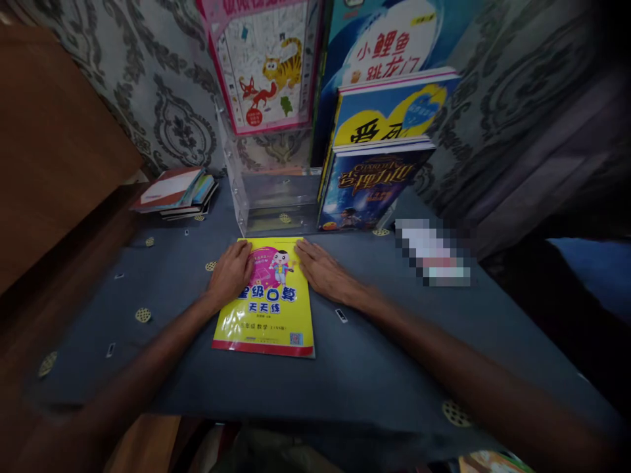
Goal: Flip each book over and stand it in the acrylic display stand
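Head view: the left hand [231, 269] lies palm down over the upper left edge of a yellow book [269, 309], its fingers on the cover. The right hand [320, 268] meets the upper right corner, fingertips on the cover and the palm off to the side. Both touch the book; I cannot tell whether either one pinches its edge, since the thumbs and the undersides are hidden.

The book lies flat on the table [167, 315], front cover up, a red band along its near edge and a cartoon child near the top. Its far edge sits just beside the foot of a clear rack [280, 220]. On the rack's left half stands a pink-bordered cat book [269, 72]. The right half bears a dark blue book [374, 187] in front, a yellow and blue book [389, 118] behind it, and a teal book [394, 39] at the back.

Left of the rack, near the table's far edge, is a stack of books [172, 190]. To the right lies a pixelated item [434, 253], too masked to name. Patterned curtains [182, 121] hang behind.
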Available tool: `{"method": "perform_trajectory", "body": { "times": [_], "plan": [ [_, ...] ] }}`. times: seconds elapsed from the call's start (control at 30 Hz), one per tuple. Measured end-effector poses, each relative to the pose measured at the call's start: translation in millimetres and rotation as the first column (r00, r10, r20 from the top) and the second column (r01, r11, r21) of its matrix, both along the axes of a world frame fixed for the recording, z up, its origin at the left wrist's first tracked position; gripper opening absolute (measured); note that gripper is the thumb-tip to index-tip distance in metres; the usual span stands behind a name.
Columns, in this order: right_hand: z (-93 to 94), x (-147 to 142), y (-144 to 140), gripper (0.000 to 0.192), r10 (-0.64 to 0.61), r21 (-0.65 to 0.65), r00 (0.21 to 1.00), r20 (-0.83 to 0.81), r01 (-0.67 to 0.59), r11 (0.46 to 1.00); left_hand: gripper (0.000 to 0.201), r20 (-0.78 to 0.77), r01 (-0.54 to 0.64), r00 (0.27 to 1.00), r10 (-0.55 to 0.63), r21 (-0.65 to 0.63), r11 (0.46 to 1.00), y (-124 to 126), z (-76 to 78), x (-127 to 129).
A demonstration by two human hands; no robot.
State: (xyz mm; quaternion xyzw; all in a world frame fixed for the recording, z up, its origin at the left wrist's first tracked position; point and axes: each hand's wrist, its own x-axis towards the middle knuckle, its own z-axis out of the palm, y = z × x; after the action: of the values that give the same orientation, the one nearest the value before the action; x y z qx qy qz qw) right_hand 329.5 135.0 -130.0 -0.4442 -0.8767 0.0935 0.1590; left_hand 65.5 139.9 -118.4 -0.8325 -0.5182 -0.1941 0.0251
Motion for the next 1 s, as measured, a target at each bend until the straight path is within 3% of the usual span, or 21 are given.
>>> {"method": "perform_trajectory", "body": {
  "times": [0.33, 0.47, 0.57, 0.67, 0.77, 0.87, 1.0],
  "plan": [
    [-0.6, -6, 9, 0.051, -0.023, 0.004, 1.000, -0.001, 0.023, 1.000, 0.034, -0.110, -0.008, 0.994, 0.010, 0.023, 1.000, 1, 12.2, 5],
    [-2.5, -6, 9, 0.051, -0.021, 0.005, 0.999, -0.027, 0.021, 1.000, 0.036, -0.078, 0.263, 0.961, -0.266, -0.042, 0.964, -28, 18.6, 19],
    [-4.6, -5, 9, 0.052, -0.029, -0.006, 0.999, -0.035, 0.029, 1.000, 0.035, -0.086, 0.497, 0.857, -0.508, -0.125, 0.859, -66, 26.7, 30],
    [-6.8, -5, 9, 0.052, -0.032, -0.005, 0.999, -0.041, 0.031, 0.999, 0.034, -0.105, 0.604, 0.773, -0.625, -0.177, 0.777, -105, 34.2, 36],
    [-7.7, -5, 11, 0.051, -0.032, 0.013, 0.998, -0.055, 0.032, 0.999, 0.034, -0.131, 0.614, 0.765, -0.630, -0.145, 0.776, -130, 36.0, 37],
    [-6.2, -6, 9, 0.048, -0.037, 0.021, 0.997, -0.069, 0.039, 0.999, 0.030, -0.166, 0.599, 0.783, -0.599, -0.057, 0.799, -138, 32.4, 39],
    [-2.7, -4, -25, 0.045, 0.035, 0.018, 0.991, -0.128, -0.033, 0.999, 0.026, -0.229, 0.586, 0.795, -0.562, 0.050, 0.809, -139, 28.0, 41]
  ]
}}
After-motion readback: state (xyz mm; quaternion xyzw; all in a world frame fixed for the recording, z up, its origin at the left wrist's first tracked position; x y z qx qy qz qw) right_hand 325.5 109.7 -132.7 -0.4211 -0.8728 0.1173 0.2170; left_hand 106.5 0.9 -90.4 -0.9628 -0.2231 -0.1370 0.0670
